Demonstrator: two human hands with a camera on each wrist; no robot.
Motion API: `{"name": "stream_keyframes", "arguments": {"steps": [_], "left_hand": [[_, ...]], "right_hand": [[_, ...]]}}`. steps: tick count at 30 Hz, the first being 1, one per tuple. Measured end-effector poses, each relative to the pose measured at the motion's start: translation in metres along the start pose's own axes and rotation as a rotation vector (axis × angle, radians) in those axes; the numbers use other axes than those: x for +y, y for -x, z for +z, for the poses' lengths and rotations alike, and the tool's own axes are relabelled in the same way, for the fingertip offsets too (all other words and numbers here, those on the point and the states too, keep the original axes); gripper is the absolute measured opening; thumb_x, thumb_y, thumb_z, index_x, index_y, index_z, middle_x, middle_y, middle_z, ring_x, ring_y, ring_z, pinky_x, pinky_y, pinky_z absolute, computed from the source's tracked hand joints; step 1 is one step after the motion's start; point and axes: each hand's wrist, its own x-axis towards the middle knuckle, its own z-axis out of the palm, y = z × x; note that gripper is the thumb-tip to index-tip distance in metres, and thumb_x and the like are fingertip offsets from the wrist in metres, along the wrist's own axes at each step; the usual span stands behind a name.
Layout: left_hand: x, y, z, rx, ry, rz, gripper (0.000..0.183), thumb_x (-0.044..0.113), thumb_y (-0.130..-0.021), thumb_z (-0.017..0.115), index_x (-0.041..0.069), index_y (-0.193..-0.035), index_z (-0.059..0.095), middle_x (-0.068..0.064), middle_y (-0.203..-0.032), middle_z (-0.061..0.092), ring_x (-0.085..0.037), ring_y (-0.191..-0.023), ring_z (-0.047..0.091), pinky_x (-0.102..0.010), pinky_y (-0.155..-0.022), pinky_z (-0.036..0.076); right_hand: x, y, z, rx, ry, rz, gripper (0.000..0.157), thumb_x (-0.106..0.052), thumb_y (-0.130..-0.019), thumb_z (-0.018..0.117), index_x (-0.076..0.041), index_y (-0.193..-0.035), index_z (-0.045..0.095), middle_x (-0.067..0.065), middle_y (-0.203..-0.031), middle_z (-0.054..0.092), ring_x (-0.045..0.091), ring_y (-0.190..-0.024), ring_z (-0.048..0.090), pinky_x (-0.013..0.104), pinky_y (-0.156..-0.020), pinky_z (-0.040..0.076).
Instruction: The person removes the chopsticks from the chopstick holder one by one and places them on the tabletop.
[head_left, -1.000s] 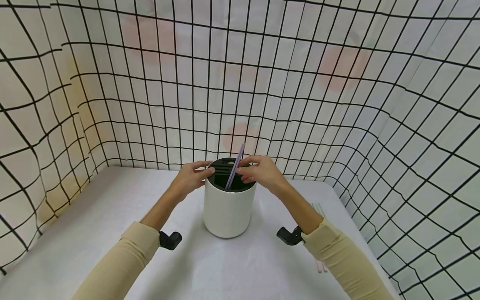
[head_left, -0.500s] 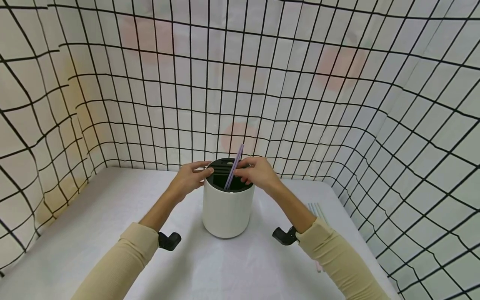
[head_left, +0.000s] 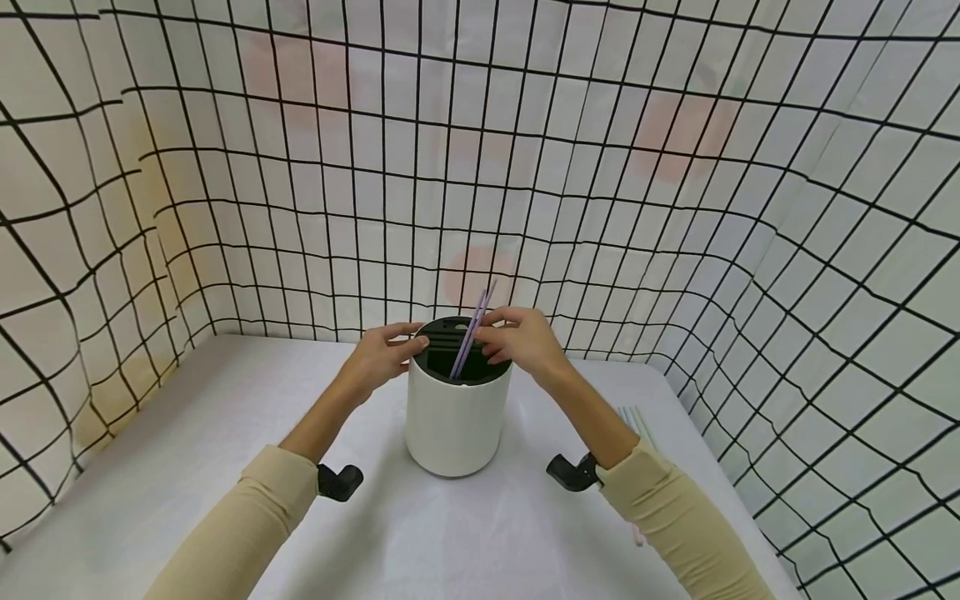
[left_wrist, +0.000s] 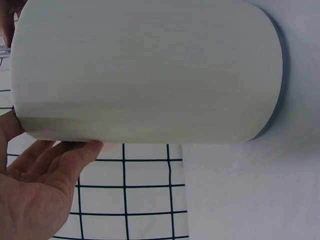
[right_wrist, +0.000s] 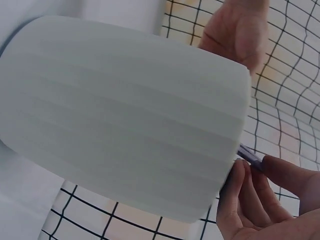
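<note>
A white cylindrical utensil holder with a black slotted top stands upright on the table. My left hand grips its left side near the rim, thumb at the top edge and fingers round the outer wall. Two slim purple chopsticks lean to the right in the holder's front opening, their lower ends hidden inside. At the right rim, my right hand pinches a purple chopstick between thumb and fingers. In the left wrist view the holder's wall fills most of the picture.
Several pale blue, green and pink sticks lie on the table to the right, partly covered by the right forearm. Black wire grid encloses the back and sides, with white cloth behind it. Black wrist mounts stick out from both sleeves.
One purple chopstick now rises higher and its top has spread from the other. My right hand has shifted slightly up and right. The left hand and the holder stay in place.
</note>
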Motion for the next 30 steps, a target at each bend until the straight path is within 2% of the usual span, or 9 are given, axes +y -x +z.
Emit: {"name": "stream_keyframes", "arguments": {"steps": [10, 14, 18, 21, 26, 30], "left_hand": [[0.0, 0.0, -0.001, -0.002, 0.008, 0.005, 0.053, 0.031, -0.102, 0.064, 0.014, -0.15, 0.051, -0.016, -0.148, 0.055, -0.03, -0.138, 0.054, -0.046, -0.111, 0.05], [0.001, 0.001, -0.001, -0.005, 0.006, 0.005, 0.053, 0.031, -0.102, 0.064, 0.014, -0.15, 0.051, -0.016, -0.148, 0.055, -0.03, -0.138, 0.054, -0.046, -0.111, 0.049], [0.001, 0.0, 0.0, -0.004, 0.001, 0.007, 0.053, 0.031, -0.102, 0.064, 0.014, -0.15, 0.051, -0.016, -0.148, 0.055, -0.03, -0.138, 0.054, -0.046, -0.111, 0.05], [0.0, 0.0, 0.0, -0.003, -0.008, 0.013, 0.053, 0.031, -0.102, 0.064, 0.014, -0.15, 0.051, -0.016, -0.148, 0.056, -0.03, -0.138, 0.054, -0.046, -0.111, 0.05], [-0.001, -0.001, 0.0, -0.002, -0.01, 0.014, 0.052, 0.032, -0.102, 0.064, 0.015, -0.15, 0.051, -0.015, -0.147, 0.056, -0.03, -0.137, 0.054, -0.046, -0.111, 0.05], [-0.001, -0.001, 0.0, 0.002, -0.007, 0.011, 0.052, 0.031, -0.102, 0.064, 0.015, -0.15, 0.051, -0.015, -0.146, 0.057, -0.03, -0.137, 0.055, -0.045, -0.11, 0.051]], "right_hand": [[-0.026, 0.007, -0.018, 0.056, -0.088, -0.063, 0.024, -0.016, -0.098, 0.069, -0.001, -0.116, 0.066, 0.021, -0.112, 0.073, 0.041, -0.102, 0.07, 0.039, -0.086, 0.065], [-0.035, 0.008, -0.026, 0.086, -0.121, -0.1, 0.024, -0.015, -0.098, 0.069, 0.0, -0.117, 0.065, 0.019, -0.111, 0.073, 0.033, -0.097, 0.073, 0.039, -0.087, 0.064], [-0.044, 0.009, -0.034, 0.103, -0.149, -0.133, 0.024, -0.016, -0.099, 0.068, 0.001, -0.116, 0.064, 0.022, -0.116, 0.07, 0.023, -0.091, 0.074, 0.035, -0.084, 0.065], [-0.05, 0.01, -0.042, 0.114, -0.168, -0.147, 0.026, -0.017, -0.099, 0.068, 0.0, -0.118, 0.064, 0.021, -0.117, 0.07, 0.021, -0.093, 0.074, 0.034, -0.085, 0.065], [-0.058, 0.012, -0.056, 0.157, -0.218, -0.159, 0.029, -0.017, -0.098, 0.07, -0.002, -0.122, 0.063, 0.011, -0.108, 0.073, 0.02, -0.093, 0.075, 0.033, -0.084, 0.065], [-0.064, 0.015, -0.066, 0.217, -0.281, -0.187, 0.028, -0.016, -0.096, 0.072, -0.001, -0.118, 0.065, 0.013, -0.106, 0.073, 0.023, -0.09, 0.076, 0.033, -0.08, 0.065]]}}
